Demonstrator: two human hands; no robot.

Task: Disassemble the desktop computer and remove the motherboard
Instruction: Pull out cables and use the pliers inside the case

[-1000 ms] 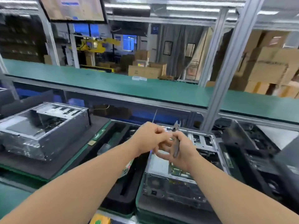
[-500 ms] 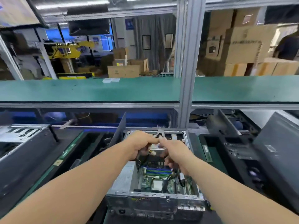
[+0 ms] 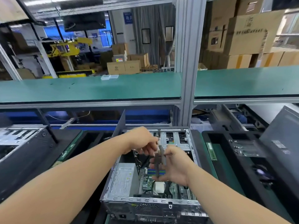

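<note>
Fingers of my right hand (image 3: 174, 167) curl round the grey handles of what look like pliers (image 3: 159, 160), while my left hand (image 3: 142, 140) pinches near their tip, on something too blurred to name. Half a second back the view was further off; now the open desktop case (image 3: 150, 206) sits squarely below my fingers, so I judge cable work has begun. Beneath my fingers lie the green motherboard (image 3: 175, 190), its blue memory slots, a matte grey power supply box (image 3: 124, 180) and perforated sheet steel.
</note>
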